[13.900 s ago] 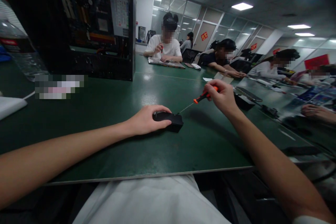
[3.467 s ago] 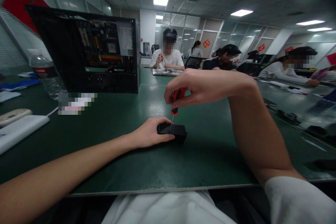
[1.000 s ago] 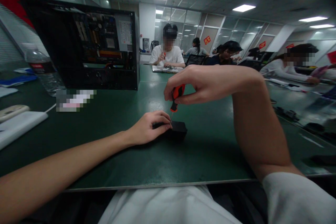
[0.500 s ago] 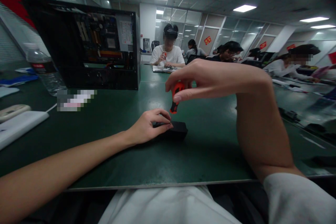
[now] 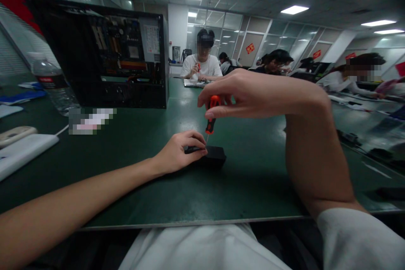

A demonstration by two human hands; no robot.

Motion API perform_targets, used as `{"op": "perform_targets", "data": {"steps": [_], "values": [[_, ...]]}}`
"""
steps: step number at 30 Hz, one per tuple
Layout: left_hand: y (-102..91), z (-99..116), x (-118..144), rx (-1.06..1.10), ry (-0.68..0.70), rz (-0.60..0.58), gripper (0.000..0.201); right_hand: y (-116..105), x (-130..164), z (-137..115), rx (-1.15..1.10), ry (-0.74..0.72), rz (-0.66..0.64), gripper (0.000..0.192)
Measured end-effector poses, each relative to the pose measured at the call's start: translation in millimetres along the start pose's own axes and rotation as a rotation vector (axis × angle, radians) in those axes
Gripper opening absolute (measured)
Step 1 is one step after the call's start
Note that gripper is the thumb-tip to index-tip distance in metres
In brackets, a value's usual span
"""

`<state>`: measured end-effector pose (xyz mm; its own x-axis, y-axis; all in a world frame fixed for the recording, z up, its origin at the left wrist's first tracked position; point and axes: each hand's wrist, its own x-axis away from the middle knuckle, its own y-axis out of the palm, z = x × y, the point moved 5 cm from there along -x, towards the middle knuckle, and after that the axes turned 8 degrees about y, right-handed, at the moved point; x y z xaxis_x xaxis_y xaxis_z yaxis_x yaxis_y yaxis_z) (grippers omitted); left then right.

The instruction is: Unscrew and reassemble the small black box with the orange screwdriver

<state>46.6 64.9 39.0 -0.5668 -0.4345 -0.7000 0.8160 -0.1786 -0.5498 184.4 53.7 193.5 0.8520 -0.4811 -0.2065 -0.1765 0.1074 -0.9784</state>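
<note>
A small black box-shaped device (image 5: 212, 155) lies on the green table (image 5: 133, 177) in front of me. My left hand (image 5: 179, 152) rests on its left part and grips it against the table. Above it, my right hand (image 5: 249, 93) pinches the orange-and-black handle of a small screwdriver (image 5: 211, 114), held nearly upright. The thin metal shaft points down onto the device's top next to my left fingertips. My right forearm rises steeply from the table's near edge.
An open black computer case (image 5: 107, 61) stands at the back left, with a water bottle (image 5: 52, 86) beside it and white items (image 5: 22, 152) at the far left. Several other people sit working along the table behind and to the right.
Over the last second my right hand's fingers have shifted on the screwdriver handle, as if twisting it. The tip stays on the device, and my left hand has not moved.
</note>
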Motion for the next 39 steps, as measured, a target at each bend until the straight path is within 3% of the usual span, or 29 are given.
{"op": "perform_targets", "data": {"steps": [7,11,15,19,25,32,39], "values": [[1.8,0.3,-0.2,0.010,-0.003,0.007,0.006,-1.3,4.0,-8.2,-0.035,-0.113,-0.073,0.030],[1.3,1.3,-0.1,0.012,0.011,0.000,0.006,-1.1,2.6,-4.0,0.004,-0.020,0.000,0.039],[0.6,2.5,-0.3,0.006,0.026,-0.008,0.006,2.6,1.5,1.0,0.036,0.040,-0.030,0.033],[0.8,2.3,-0.6,-0.003,0.023,-0.013,0.005,2.5,3.7,-1.9,0.018,-0.002,-0.081,0.026],[0.4,2.0,-0.5,0.002,0.009,-0.005,0.007,0.6,4.9,-5.5,0.017,0.002,-0.014,0.043],[0.3,2.4,-0.8,-0.007,0.011,-0.009,0.006,1.7,3.4,-3.6,0.032,-0.015,-0.029,0.025],[0.6,-0.2,-0.1,0.002,-0.005,-0.004,0.009,0.6,3.6,-10.8,0.002,-0.065,-0.033,0.031]]}}
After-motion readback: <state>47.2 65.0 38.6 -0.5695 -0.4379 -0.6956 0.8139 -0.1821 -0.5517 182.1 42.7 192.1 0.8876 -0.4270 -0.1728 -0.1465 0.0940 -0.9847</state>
